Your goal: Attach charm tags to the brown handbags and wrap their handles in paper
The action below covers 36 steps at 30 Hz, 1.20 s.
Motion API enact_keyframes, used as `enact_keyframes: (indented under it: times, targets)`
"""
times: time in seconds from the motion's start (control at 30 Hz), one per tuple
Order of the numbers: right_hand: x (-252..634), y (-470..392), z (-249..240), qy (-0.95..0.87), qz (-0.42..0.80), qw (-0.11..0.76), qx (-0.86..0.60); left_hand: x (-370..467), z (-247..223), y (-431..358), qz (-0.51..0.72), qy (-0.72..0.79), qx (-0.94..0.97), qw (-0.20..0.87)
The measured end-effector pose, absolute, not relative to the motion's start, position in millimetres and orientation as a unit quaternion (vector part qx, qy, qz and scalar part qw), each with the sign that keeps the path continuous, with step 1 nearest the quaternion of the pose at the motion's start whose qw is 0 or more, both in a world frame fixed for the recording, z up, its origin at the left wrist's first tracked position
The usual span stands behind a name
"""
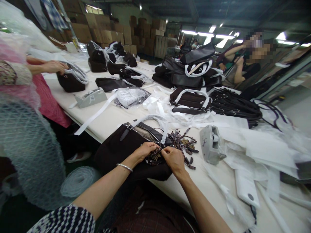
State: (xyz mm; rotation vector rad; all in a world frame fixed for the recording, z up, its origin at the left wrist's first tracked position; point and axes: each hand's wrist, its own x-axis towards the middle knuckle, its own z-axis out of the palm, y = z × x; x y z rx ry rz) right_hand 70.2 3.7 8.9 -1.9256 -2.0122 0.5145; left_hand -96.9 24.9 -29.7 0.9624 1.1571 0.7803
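Observation:
A dark brown handbag (116,152) lies at the table's front edge, its handle (155,119) wrapped in white material. Over the bag, my left hand (143,152) is closed in a pinch on a patterned bag charm (153,158) with short dangling strips. From the other side my right hand (174,158) pinches at the same spot, by the metal ring at the handle's base. Fingertips hide the small part between them, so I cannot tell whether the charm is fastened. Beside my right hand lies a pile of similar charms (186,144).
A grey tape dispenser (210,145) stands right of the charms, near white paper sheets (264,145) and a corded white device (245,186). Finished-looking bags (187,71) are heaped behind. At left, a co-worker's hand (54,67) touches another bag (70,79); bubble wrap (29,155) hangs nearby.

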Motion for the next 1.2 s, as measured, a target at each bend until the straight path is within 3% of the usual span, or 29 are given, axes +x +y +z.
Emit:
enact_keyframes:
  times: [0.5,1.0,1.2]
  targets:
    - [65,5,4,-0.719,0.149,0.158,-0.660,-91,-31,25,0.366,0.566,0.505,0.539]
    - [71,4,0,-0.736,0.164,0.129,-0.645,-88,-14,52,0.208,0.576,0.508,0.606]
    - [74,-1,-8,-0.737,0.160,0.184,-0.630,-89,-15,55,0.313,0.607,0.519,0.513]
